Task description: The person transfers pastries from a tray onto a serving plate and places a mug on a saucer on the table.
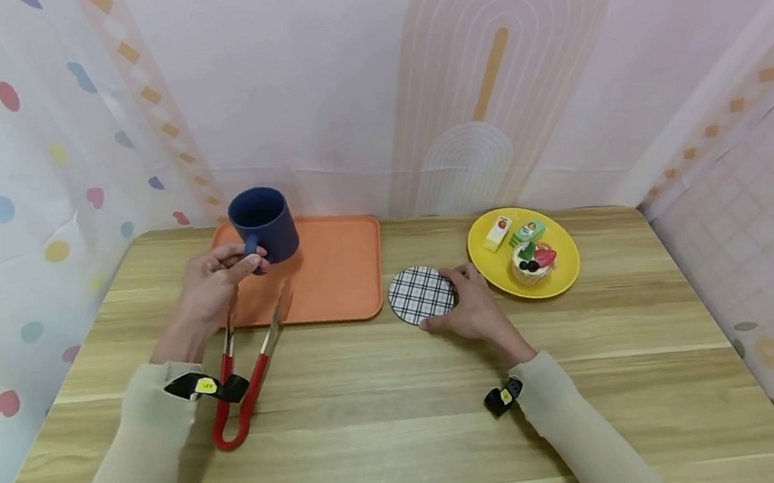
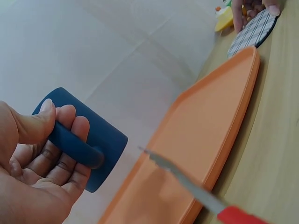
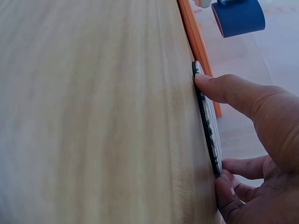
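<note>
My left hand (image 1: 203,292) grips a dark blue mug (image 1: 277,233) by its handle, with the fingers curled through it. The mug is upright in the air over the left part of an orange tray (image 1: 343,270). To the right of the tray, my right hand (image 1: 475,307) holds a round black-and-white checked coaster (image 1: 415,295) by its edge, thumb on the near side and fingers on the far side. In the right wrist view the coaster (image 3: 211,126) is close to the tabletop, its dark underside edge showing.
Red-handled tongs (image 1: 255,386) lie spread beneath my left wrist, their metal tips over the tray. A yellow plate (image 1: 567,274) at the right bears a fruit-topped cupcake (image 1: 533,264) and two small cartons, one yellow-white (image 1: 497,234), one green (image 1: 526,233). Printed curtains stand behind the table.
</note>
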Available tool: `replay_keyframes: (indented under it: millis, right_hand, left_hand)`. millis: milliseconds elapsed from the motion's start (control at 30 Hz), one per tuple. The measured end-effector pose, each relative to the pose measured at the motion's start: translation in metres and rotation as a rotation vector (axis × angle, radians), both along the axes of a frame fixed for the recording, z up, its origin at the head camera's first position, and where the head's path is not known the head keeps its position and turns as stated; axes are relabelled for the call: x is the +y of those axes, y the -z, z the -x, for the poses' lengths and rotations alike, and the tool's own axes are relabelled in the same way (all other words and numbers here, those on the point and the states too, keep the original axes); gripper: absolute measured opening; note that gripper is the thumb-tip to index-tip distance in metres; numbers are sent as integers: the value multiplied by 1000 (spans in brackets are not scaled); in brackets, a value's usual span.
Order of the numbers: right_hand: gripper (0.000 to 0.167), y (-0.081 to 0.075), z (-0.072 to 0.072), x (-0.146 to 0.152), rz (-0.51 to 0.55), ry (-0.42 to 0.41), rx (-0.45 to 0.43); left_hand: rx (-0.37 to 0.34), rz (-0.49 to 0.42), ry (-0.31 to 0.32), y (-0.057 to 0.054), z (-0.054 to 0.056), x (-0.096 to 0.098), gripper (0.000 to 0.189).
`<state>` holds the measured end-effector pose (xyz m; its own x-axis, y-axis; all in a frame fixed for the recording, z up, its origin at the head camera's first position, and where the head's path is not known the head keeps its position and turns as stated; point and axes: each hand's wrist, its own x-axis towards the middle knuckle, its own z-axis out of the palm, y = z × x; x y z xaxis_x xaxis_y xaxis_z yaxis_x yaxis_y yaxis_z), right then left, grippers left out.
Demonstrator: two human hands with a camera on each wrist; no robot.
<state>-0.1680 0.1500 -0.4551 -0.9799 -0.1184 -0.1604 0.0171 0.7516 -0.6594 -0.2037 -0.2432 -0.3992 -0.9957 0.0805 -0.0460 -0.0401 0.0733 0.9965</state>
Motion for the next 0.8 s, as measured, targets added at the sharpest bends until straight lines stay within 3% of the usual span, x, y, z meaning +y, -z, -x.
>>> replay_keyframes:
  millis: [267, 367, 567, 800]
  right_hand:
    - [100, -1, 0, 1, -1, 0, 7]
    - [101, -1, 1, 1, 1, 1, 10]
    - [100, 0, 0, 1, 8, 3, 1]
    - [100, 1, 0, -1, 13, 11, -9]
  left_hand:
    - [74, -22, 25, 1, -8, 17, 17]
    - [75, 2, 31, 2, -11, 23, 14]
    - [80, -43, 56, 4, -16, 35, 12]
    - [57, -8, 58, 3, -25, 47, 18]
